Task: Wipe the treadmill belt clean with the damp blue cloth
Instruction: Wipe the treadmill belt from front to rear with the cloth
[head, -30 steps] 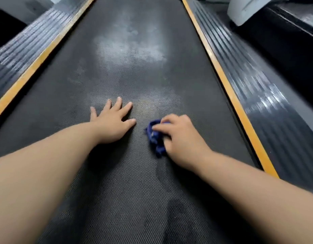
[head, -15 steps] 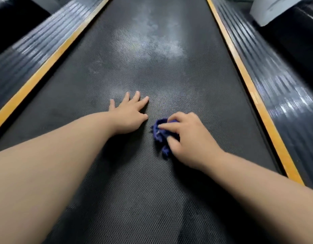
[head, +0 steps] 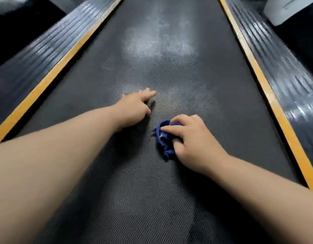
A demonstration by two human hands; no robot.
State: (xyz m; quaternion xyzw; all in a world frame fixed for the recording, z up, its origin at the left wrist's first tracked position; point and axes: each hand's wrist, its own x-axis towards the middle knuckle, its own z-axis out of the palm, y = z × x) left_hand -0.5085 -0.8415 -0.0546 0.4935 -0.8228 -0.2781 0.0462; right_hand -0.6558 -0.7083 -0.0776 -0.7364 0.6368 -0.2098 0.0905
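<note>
Right hand grips bunched blue cloth on belt (left hand seemingly flat, fingers straight)

A left orange strip and a right orange strip are running lengthwise, converging toward the top of the view. Touching the outer edge of each, a left ribbed rail and a right ribbed rail are reflecting light in streaks. A white panel is showing at the upper right corner, beyond the right ribbed rail.
</note>
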